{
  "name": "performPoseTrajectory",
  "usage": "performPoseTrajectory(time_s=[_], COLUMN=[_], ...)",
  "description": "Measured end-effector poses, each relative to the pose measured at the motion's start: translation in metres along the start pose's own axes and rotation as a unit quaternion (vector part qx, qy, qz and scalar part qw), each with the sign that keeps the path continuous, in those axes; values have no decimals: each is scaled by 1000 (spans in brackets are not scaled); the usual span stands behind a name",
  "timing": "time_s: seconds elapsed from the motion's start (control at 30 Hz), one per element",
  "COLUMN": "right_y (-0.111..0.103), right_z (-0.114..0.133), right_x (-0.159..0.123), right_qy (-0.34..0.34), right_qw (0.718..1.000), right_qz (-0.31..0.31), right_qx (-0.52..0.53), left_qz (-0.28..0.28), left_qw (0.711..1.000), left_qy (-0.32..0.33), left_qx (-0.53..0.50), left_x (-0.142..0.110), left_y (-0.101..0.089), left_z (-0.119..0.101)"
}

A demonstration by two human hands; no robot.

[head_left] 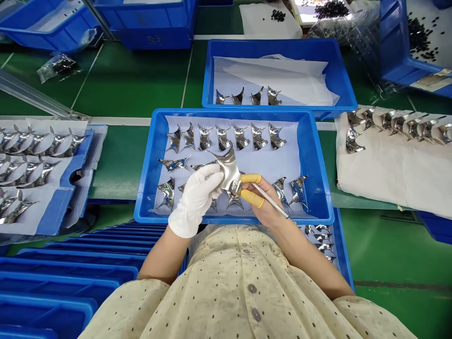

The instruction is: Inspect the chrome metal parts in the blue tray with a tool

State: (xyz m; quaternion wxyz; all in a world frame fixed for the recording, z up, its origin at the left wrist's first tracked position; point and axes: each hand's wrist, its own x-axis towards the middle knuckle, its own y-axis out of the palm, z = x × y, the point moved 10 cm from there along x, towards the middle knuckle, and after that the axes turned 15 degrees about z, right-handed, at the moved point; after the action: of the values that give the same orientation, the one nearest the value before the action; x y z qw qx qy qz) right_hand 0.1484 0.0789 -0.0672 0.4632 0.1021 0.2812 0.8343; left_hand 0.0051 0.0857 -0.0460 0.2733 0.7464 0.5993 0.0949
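My left hand (197,200), in a white glove, pinches a shiny curved metal piece (229,172) with pointed corners and a small engraved mark. It is held up over a blue tray (233,112). My right hand (263,197), with yellow finger cots on thumb and forefinger, is closed around a slim silver pen-like tool (270,200). Those covered fingertips are at the right edge of the metal piece. Below, several similar metal pieces (223,137) lie in rows on white lining; my hands hide some of them.
Behind stands another blue tray (278,47) with several metal pieces and white sheets. More pieces lie on a lined board (52,183) at left and on a white sheet (395,165) at right. Stacked blue trays (70,282) are at lower left. Small black parts (420,40) sit upper right.
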Motion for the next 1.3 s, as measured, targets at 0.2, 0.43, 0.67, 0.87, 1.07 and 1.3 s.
performPoseTrajectory(time_s=[0.2,0.43,0.67,0.87,1.07,1.3], right_y=[8,0,-6,-2,-14,-96], right_z=[11,10,17,18,15,126], right_x=[-6,-3,-3,-4,-18,-42], right_qy=[15,0,-46,-78,-100,-103], right_qw=[1000,1000,968,954,980,841], right_qz=[10,-4,17,22,-24,-225], right_qx=[24,-28,-246,-290,-172,-481], left_qz=[-17,-16,51,65,30,37], left_qw=[998,1000,975,986,999,998], left_qy=[-15,23,74,53,14,-26], left_qx=[-59,5,203,147,14,45], left_x=[6,2,-3,1,11,9], left_y=[-4,-6,5,15,19,15], left_z=[14,11,-15,-10,5,23])
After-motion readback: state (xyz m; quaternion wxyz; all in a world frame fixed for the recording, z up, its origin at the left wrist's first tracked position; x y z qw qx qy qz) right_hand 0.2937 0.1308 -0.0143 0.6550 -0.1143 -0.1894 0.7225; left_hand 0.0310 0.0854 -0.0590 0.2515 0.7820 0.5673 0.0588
